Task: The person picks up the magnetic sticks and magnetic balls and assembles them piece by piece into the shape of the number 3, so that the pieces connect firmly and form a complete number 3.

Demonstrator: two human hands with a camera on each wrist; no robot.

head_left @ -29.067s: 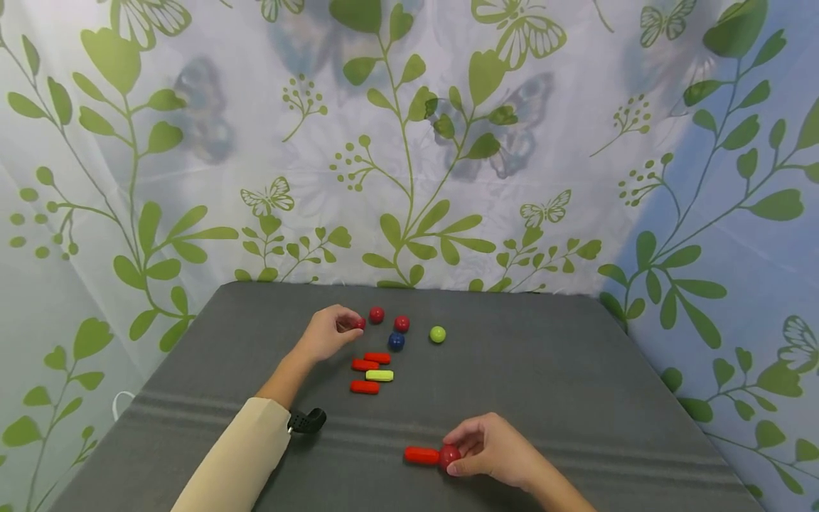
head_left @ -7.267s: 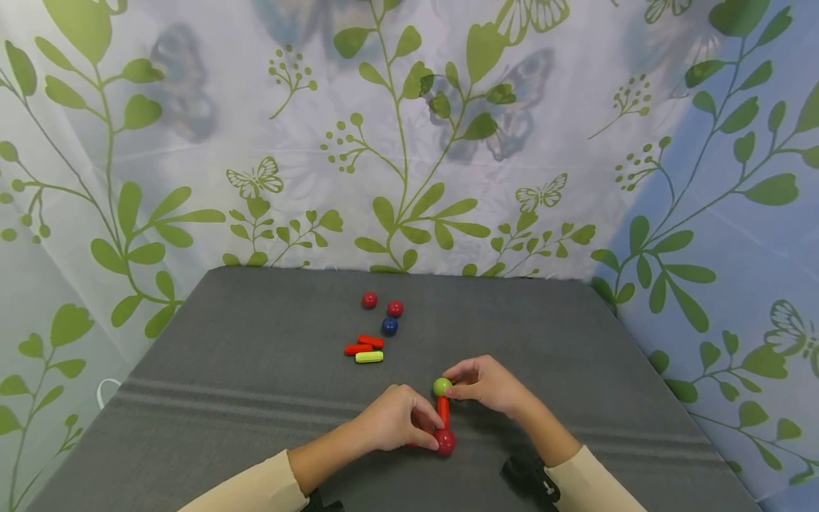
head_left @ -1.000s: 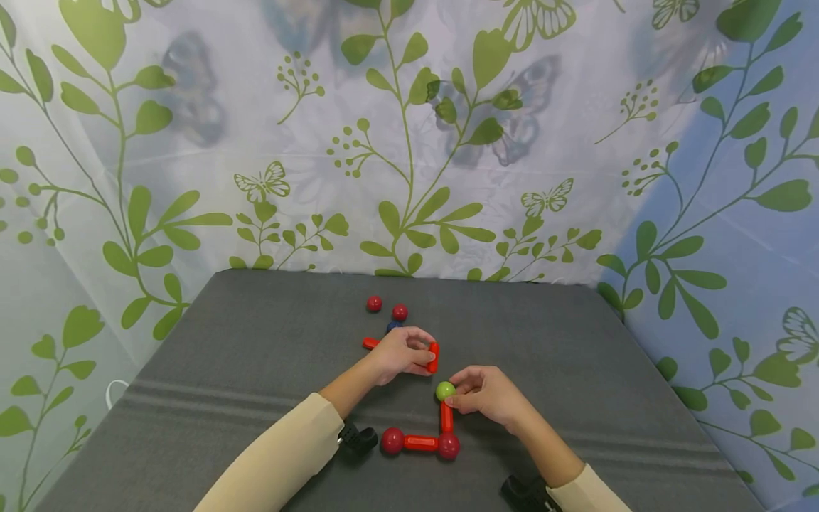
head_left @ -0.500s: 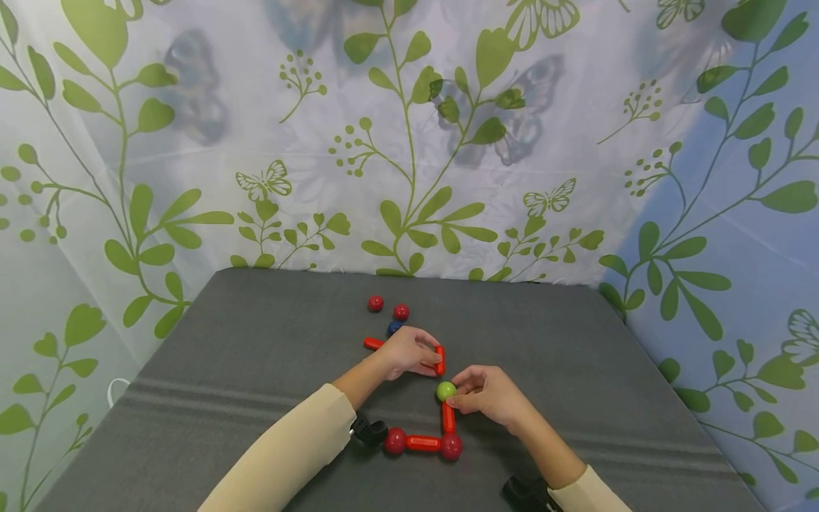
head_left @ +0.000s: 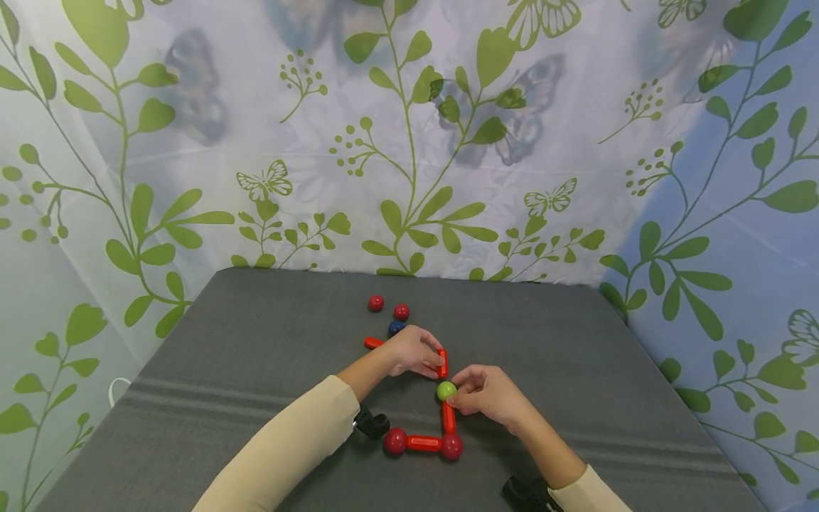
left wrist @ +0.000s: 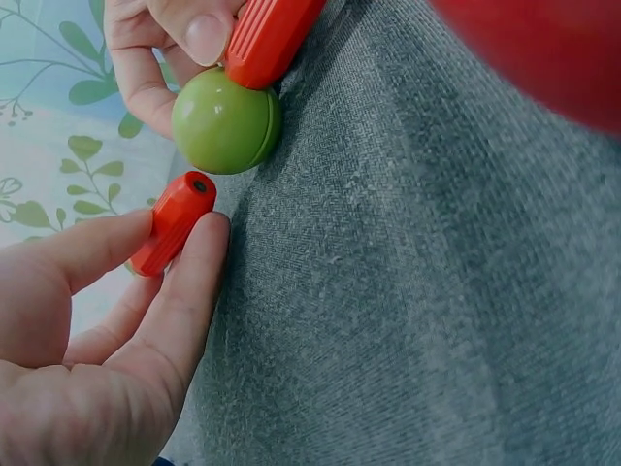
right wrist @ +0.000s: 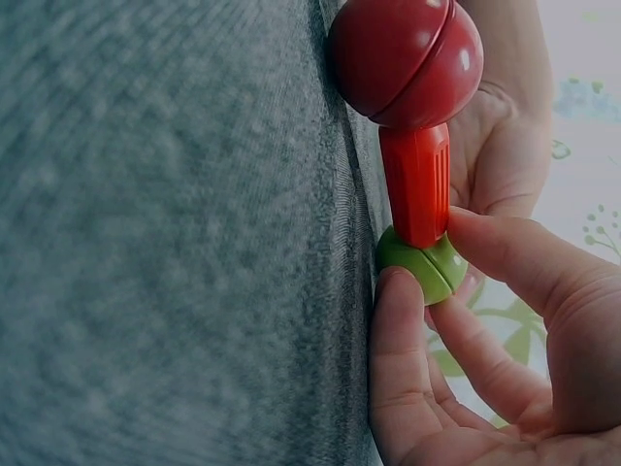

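Between the left fingers (left wrist: 194, 282) sits a red rod (left wrist: 175, 223), one end protruding.

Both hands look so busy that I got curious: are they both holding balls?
No, the left hand pinches a red stick, while the right hand holds a green ball.

The rods (head_left: 424, 444) are red, one ball (head_left: 446, 390) green, the curtain (head_left: 301, 156) leaf-patterned.
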